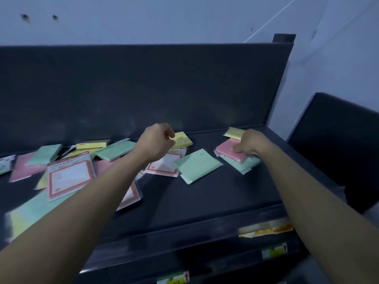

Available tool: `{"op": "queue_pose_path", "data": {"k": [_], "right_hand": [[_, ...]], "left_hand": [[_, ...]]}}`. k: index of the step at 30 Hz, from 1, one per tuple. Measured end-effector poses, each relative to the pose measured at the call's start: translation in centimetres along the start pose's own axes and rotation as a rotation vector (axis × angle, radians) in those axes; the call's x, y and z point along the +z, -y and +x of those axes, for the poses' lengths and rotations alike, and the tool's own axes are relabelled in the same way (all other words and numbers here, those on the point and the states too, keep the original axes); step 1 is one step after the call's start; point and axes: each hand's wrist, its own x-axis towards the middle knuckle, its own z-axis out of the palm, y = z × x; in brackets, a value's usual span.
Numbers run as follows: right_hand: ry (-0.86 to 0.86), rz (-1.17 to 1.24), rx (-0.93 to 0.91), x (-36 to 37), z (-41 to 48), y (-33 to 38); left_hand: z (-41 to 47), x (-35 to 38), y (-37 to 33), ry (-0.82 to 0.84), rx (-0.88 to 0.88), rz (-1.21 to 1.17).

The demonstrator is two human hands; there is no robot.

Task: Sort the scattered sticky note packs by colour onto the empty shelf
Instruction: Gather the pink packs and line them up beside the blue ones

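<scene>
Right hand (251,143): fingers and thumb curl round the pink sticky note pack (227,150), which lies on a mint pack (241,165) at the right end of the dark shelf (205,193). Left hand (156,141): fingers curled, just beside a yellow pack (183,138) near the rear wall; whether it grips the pack cannot be determined. A green pack (198,166) lies between the hands. Further pink, green and yellow packs lie scattered at the left.

shelf labels (274,251) blurred — leftmost pack (6,163) cut off
</scene>
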Motion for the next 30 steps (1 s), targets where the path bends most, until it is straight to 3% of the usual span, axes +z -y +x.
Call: {"op": "queue_pose_path", "data": {"k": [7,11,15,20,24,30], "right_hand": [[0.223,0.014,0.081,-0.4,1.3,0.7],[0.106,0.1,0.048,-1.1,1.6,1.3],[-0.043,0.319,-0.062,-2.9,1.1,3.2],[-0.089,0.623,-0.233,-3.0,-0.3,5.5],[-0.15,0.712,-0.333,-2.0,-0.6,6.5],[-0.206,0.774,-0.334,-0.6,-1.0,7.4]], "left_hand": [[2.3,1.1,4.0,-0.023,-0.169,0.127],[3.2,0.4,6.2,0.023,-0.24,0.26],[4.2,-0.2,7.2,0.243,-0.245,0.46],[5.3,-0.6,8.1,0.413,-0.263,0.566],[5.5,-0.8,7.6,0.354,-0.243,0.562],[5.6,-0.5,8.3,0.388,-0.268,0.435]]}}
